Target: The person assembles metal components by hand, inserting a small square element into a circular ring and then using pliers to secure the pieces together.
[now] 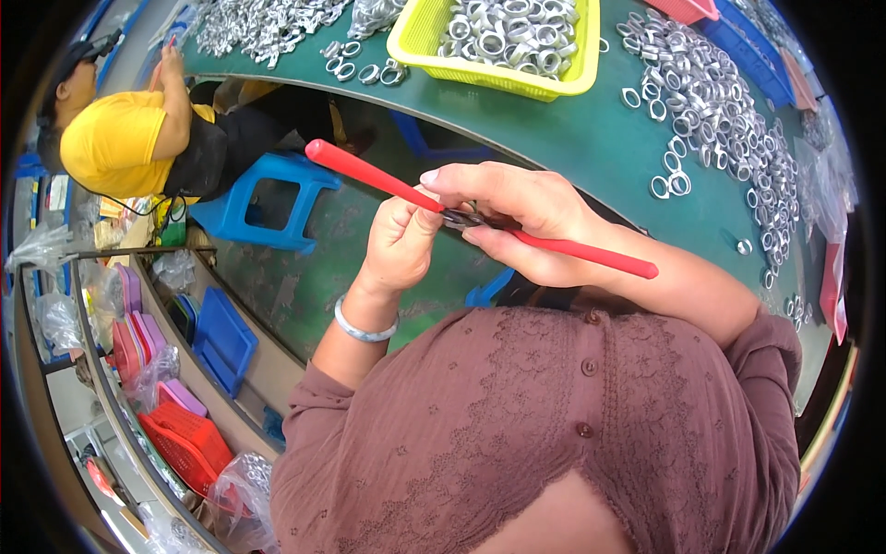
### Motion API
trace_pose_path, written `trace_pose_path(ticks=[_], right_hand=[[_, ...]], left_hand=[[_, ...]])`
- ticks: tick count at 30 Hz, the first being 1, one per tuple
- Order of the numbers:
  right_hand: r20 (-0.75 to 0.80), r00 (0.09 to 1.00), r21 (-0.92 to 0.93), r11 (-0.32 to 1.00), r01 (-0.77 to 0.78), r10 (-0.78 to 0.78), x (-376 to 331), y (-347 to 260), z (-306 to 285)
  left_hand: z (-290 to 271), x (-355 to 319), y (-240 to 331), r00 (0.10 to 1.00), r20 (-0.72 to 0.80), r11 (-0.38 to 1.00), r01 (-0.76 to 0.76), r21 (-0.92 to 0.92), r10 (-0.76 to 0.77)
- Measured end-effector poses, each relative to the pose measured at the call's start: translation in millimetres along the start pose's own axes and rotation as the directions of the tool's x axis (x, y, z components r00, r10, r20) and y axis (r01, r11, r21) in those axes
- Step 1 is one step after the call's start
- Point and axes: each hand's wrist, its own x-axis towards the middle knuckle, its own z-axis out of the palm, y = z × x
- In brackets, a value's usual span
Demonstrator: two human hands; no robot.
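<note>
In front of my chest, both my hands hold what looks like a pair of red-handled pliers. Its two long handles are spread wide apart, pointing to opposite sides, with dark metal between them. My left hand pinches the left handle close to the metal, thumb on top. The fingers of my right hand close around the middle and the start of the right handle. Fingers hide most of the jaws, so I cannot tell whether anything small sits in them.
Ahead, a green table carries a yellow basket of metal rings and a large spread of loose rings on the right. A blue stool and a person in yellow are at left. Shelves with a red basket stand lower left.
</note>
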Motion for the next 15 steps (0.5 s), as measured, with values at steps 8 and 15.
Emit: trace_pose_path(ticks=[8,15], right_hand=[[-0.011,0.992,0.032,0.992,-0.123,0.123,-2.8,0.0,-7.7],[-0.108,0.946,0.170,0.943,-0.287,0.307,-11.1,1.8,-3.0]], left_hand=[[-15.5,-4.8,-9.6,0.996,0.019,0.987,-0.087,0.138,0.085],[-18.7,-5.6,-12.5,0.998,0.033,0.995,-0.058,0.081,0.055]])
